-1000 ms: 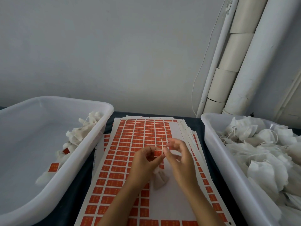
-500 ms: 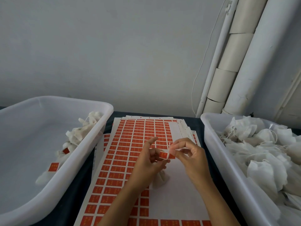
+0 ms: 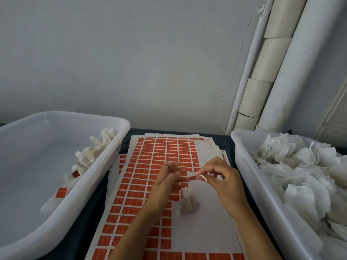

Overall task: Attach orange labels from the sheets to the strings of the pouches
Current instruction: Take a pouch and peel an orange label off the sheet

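A stack of label sheets (image 3: 161, 152) with rows of orange labels lies on the dark table between two tubs. Above it, my left hand (image 3: 167, 182) and my right hand (image 3: 223, 180) meet at an orange label (image 3: 189, 178), pinched between their fingertips. A small white pouch (image 3: 187, 201) hangs just below the hands, blurred, over the peeled white part of the sheet. Its string is too thin to make out.
A white tub (image 3: 112, 156) on the left holds several pouches with orange labels along its right wall. A white tub (image 3: 244, 166) on the right is heaped with unlabelled pouches. White pipes (image 3: 266, 76) run up the wall at the back right.
My right hand has moved right and slightly down, with the orange label now between both hands. The pouch has swung lower and blurs.
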`<state>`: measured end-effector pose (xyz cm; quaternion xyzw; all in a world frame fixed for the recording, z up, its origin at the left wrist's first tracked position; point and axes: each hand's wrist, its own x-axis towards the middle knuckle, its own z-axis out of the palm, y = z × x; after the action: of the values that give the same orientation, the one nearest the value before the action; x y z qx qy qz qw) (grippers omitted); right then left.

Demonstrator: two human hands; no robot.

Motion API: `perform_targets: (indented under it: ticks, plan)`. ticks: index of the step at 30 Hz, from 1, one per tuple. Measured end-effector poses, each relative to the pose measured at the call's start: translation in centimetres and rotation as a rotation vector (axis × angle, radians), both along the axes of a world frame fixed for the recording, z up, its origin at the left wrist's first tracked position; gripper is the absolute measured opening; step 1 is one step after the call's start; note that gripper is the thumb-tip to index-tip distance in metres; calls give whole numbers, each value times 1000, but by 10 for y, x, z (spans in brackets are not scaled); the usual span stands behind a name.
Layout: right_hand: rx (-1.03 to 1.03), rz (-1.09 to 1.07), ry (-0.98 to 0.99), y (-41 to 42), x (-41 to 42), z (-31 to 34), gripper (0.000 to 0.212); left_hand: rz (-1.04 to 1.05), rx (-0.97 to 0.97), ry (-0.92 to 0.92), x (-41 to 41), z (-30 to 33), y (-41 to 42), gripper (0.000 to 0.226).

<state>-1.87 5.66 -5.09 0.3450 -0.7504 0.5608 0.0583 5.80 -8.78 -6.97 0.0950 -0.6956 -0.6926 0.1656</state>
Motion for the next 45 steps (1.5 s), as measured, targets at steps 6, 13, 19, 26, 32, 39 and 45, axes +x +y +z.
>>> perform_targets:
  ticks: [6,13,19,26,32,39,45]
  plan:
    - [-7,115,-32,1,1,3,3,-230,-134,-149,4,5,6,51]
    - [-51,183,-124,3,1,3,6,-251,78,-59,4,5,3,23]
    - [-64,123,-163,2,-2,-1,33,-156,161,-65,3,3,2,23]
    - [108,57,47,-3,7,-1,22,-67,190,-15,2,2,4,23]
    - [131,24,118,-4,9,0,10,-73,181,-19,1,3,4,16]
    - [44,57,-11,-2,4,-2,6,-127,179,-38,1,5,3,13]
    - [38,46,-53,-3,1,-6,10,-144,249,-32,2,5,3,15]
